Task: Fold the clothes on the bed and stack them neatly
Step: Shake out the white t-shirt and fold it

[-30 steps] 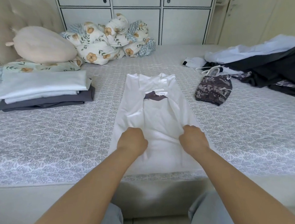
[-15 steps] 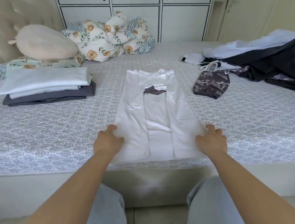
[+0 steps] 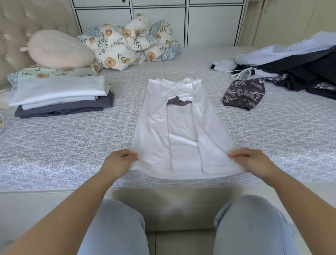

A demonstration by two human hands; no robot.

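At the near edge of the bed (image 3: 43, 154), your left hand (image 3: 118, 164) and right hand (image 3: 251, 160) are each pinching a bottom corner of the white T-shirt (image 3: 181, 130), grip closed on the hem, which is lifting slightly off the cover. Its sides are lying folded inward, collar pointing away from you. Farther left, a folded stack (image 3: 63, 98) is sitting; far right, unfolded dark clothes (image 3: 304, 70) are lying heaped, possibly several garments.

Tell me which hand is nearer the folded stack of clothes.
Left. The left hand pinches the white shirt's near corner on the folded stack's side; the right hand pinches the opposite corner, farther away.
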